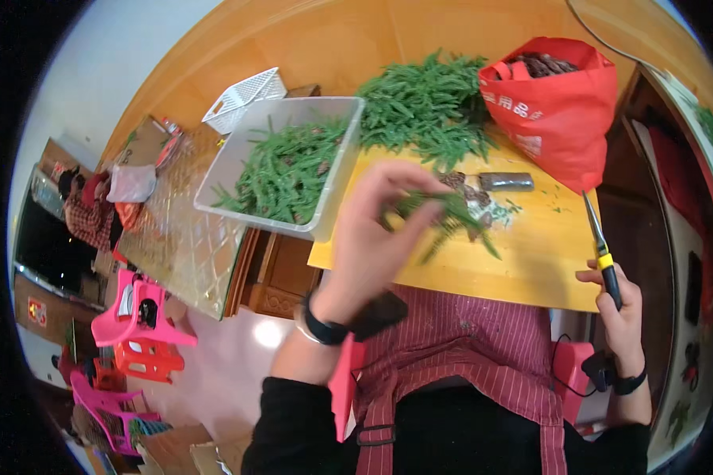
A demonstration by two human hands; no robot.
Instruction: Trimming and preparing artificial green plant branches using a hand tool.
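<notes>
Over the yellow tabletop [531, 273], my left hand [380, 226] is closed on a green artificial pine sprig [455, 212], which sticks out past the fingertips to the right. Long-nose pliers [608, 269] with black and yellow handles are in my right hand [626, 317], at the table's right edge, their tip pointing up and away from me. Just beyond the sprig lie several brown pine cones [474, 192] among white and green crumbs [499, 212]. A dark, shiny oblong bundle [507, 181] rests beside the cones.
A clear plastic bin [337, 186] of sprigs with cones stands left. Loose green sprigs [424, 103] are heaped at the back. A red bag [562, 119] of pine cones stands back right. Further left are a white basket [245, 99], a plastic-covered table [178, 229] and pink chairs [139, 317].
</notes>
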